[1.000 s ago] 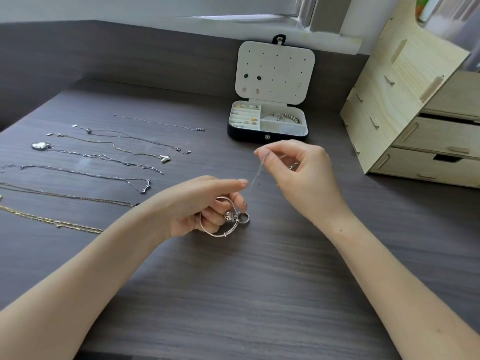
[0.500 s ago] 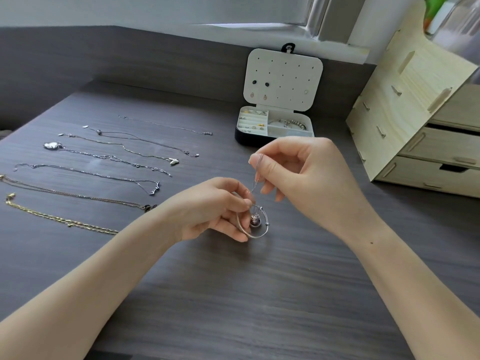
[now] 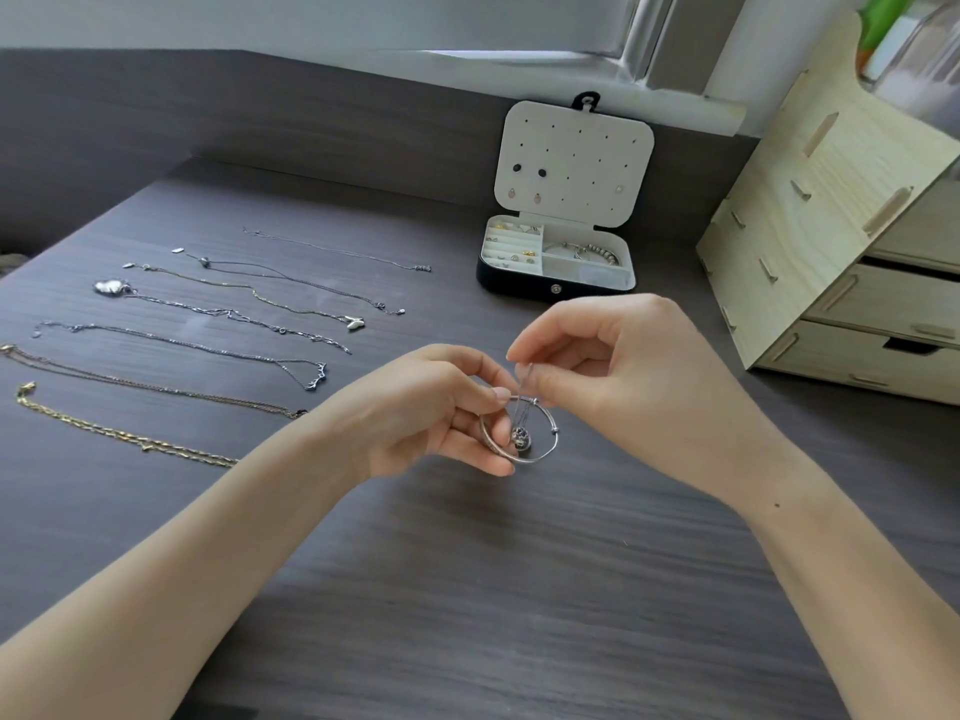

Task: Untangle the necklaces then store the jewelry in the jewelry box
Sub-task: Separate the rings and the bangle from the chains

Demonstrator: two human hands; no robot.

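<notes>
My left hand (image 3: 431, 413) grips a silver bangle (image 3: 545, 449) just above the dark desk, thumb and fingers curled on its left rim. A thin silver chain (image 3: 525, 387) with a small dark pendant (image 3: 520, 438) hangs through the ring. My right hand (image 3: 618, 376) pinches the top of that chain between thumb and forefinger. Several untangled necklaces (image 3: 208, 350) lie in straight rows on the left. The open jewelry box (image 3: 556, 288) stands behind my hands, its white lid up with earrings pinned to it, rings and a bead bracelet in its compartments.
A pale wooden drawer unit (image 3: 831, 262) stands at the right, close to the box. The dark wood-grain desk (image 3: 467, 589) meets a grey wall behind. A window sill runs along the top.
My right hand has come down and closer to the left hand, shortening the chain span. The left hand has turned the bangle so its ring faces up, with the pendant inside it.
</notes>
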